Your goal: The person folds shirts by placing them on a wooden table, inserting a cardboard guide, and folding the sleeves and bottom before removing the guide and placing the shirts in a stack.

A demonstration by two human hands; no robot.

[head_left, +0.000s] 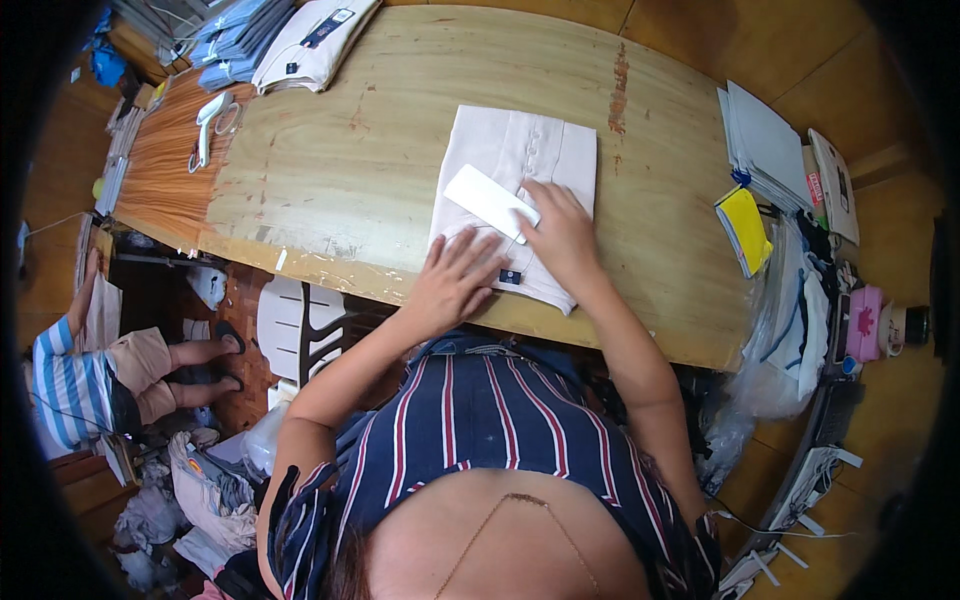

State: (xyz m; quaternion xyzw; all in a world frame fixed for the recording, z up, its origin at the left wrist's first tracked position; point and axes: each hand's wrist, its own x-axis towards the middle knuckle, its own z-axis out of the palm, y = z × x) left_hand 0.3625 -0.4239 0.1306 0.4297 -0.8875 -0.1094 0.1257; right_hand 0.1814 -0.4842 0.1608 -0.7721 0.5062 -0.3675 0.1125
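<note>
A folded pale pink shirt (545,165) lies flat on the wooden table in front of me, its buttoned placket running up the middle. Over its center, tilted, is a blank white rectangular card (485,200). The card's right end is between the thumb and fingers of my right hand (565,238). Spread fingers of my left hand (456,280) rest on the lower left part of the shirt, below the card. Beside those fingertips, a small dark label (509,277) shows on the shirt near its collar edge.
Folded blue shirts (240,40) and a beige folded shirt (315,45) sit at the far left. A white handheld scanner (208,128) stands nearby. White sheets (765,140) and a yellow packet (742,232) are at right. Another person (75,375) is beyond a white chair (285,325).
</note>
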